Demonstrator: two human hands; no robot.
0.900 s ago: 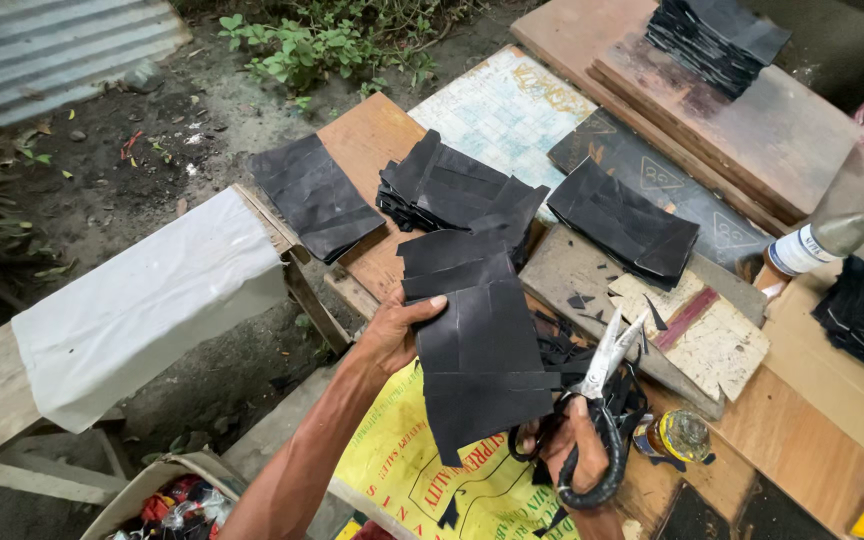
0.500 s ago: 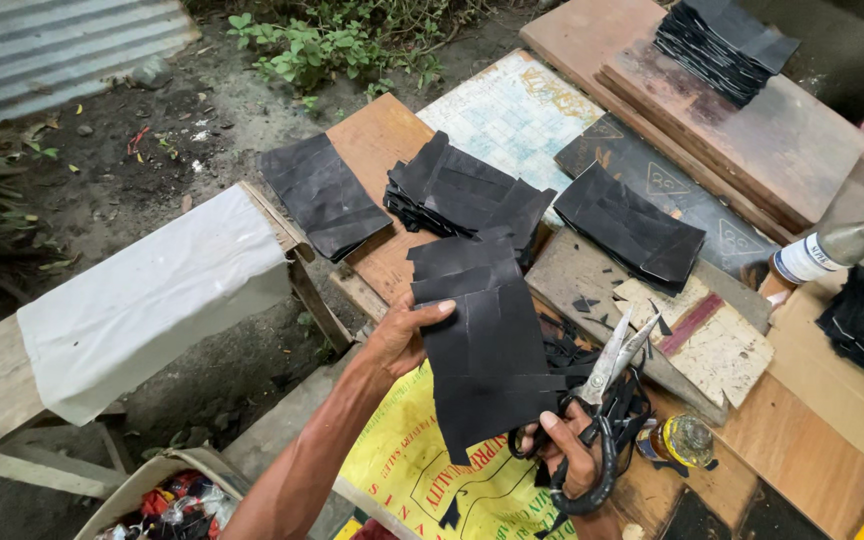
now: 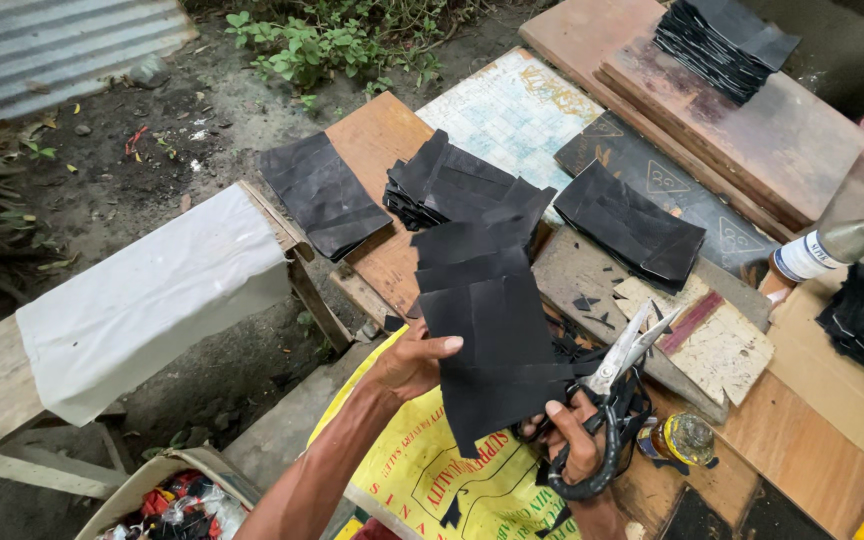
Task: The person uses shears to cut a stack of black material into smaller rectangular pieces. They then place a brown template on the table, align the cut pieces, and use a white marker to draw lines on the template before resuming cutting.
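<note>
Currently, left to right:
Left hand (image 3: 407, 365): pinching the black sheet (image 3: 487, 340) at its left edge, thumb lying across the face.
Black sheet: hanging upright between both hands; seeming thin, light and floppy, best gripped near an edge.
Right hand (image 3: 572, 450): curling closed through the handles of the scissors (image 3: 612, 400), blades parting.

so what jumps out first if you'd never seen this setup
The black sheet held up at centre, pinched by the left hand, catches the eye first. Just right of it, the right hand grips large scissors with blades parted, pointing up and away. Behind them, stacks of black pieces lie across the wooden boards.
</note>
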